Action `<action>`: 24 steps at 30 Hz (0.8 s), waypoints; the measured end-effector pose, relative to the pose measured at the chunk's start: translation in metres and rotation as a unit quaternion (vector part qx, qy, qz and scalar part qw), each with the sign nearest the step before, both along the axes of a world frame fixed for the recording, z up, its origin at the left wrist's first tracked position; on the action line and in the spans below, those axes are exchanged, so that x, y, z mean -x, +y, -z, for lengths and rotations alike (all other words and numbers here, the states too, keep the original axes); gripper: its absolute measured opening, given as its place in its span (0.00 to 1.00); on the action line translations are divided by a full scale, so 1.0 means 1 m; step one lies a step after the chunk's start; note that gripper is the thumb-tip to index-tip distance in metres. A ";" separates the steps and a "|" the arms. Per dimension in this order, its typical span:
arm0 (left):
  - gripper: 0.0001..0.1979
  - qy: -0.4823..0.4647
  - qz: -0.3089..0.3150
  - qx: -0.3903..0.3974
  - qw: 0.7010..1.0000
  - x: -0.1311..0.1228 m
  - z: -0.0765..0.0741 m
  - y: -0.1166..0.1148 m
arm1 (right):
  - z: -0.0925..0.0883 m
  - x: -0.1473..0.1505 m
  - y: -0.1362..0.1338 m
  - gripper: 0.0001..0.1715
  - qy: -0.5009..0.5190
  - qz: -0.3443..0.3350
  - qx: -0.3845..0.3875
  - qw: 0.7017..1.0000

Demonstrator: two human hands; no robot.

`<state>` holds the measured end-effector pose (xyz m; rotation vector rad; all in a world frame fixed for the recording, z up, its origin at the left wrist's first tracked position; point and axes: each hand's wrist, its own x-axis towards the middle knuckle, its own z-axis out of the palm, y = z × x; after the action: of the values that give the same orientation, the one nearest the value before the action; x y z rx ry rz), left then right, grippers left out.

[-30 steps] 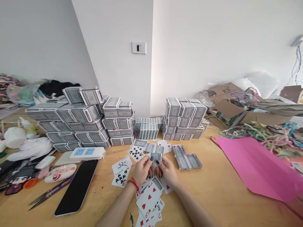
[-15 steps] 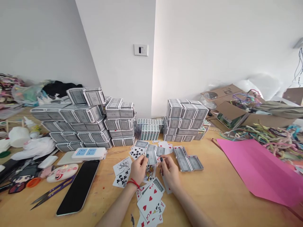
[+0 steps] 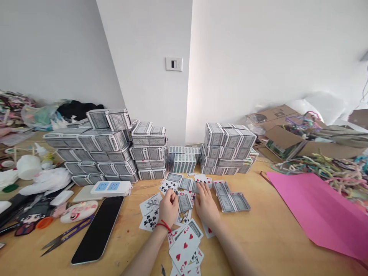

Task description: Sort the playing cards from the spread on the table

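Note:
My left hand (image 3: 168, 209), with a red cord at the wrist, is closed, its fingers curled in. A playing card (image 3: 184, 202), patterned back up, sticks out from its right side; the grip itself is hidden. My right hand (image 3: 206, 203) reaches forward with fingers stretched, its tips over a face-down card (image 3: 195, 186) and others on the table. Loose cards lie around both hands: a joker (image 3: 151, 204) to the left, a three of hearts (image 3: 184, 247) nearer me. Right of my right hand are joined grey card-backed pieces (image 3: 231, 198).
Stacked blocks of grey-backed cards stand at the left (image 3: 100, 147) and right (image 3: 227, 147). Between them sit small green-and-white boxes (image 3: 184, 163). A black phone (image 3: 97, 230), scissors (image 3: 67, 234) and a power strip (image 3: 111, 188) lie left; a pink sheet (image 3: 319, 214) lies right.
My right hand has moved forward and its fingers have straightened from a pinch. My left hand has turned, its fingers curling in, and the card beside it sits lower. The view has shifted slightly.

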<state>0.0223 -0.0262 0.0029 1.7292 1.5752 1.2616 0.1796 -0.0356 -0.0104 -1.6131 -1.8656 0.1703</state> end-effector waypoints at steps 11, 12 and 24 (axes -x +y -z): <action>0.12 -0.013 0.070 0.016 0.997 -0.001 -0.002 -0.002 | -0.003 0.000 -0.002 0.27 0.054 0.012 -0.010 0.998; 0.12 -0.019 0.072 0.018 0.997 -0.001 -0.003 -0.003 | -0.004 0.000 -0.003 0.27 0.071 0.017 -0.011 0.997; 0.15 -0.159 0.033 0.062 0.985 0.003 0.000 0.003 | -0.024 0.014 -0.031 0.25 0.113 -0.063 -0.046 0.991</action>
<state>0.0195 -0.0234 0.0030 1.4107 1.3690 1.3019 0.1655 -0.0670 0.0133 -1.3560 -1.7727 0.3045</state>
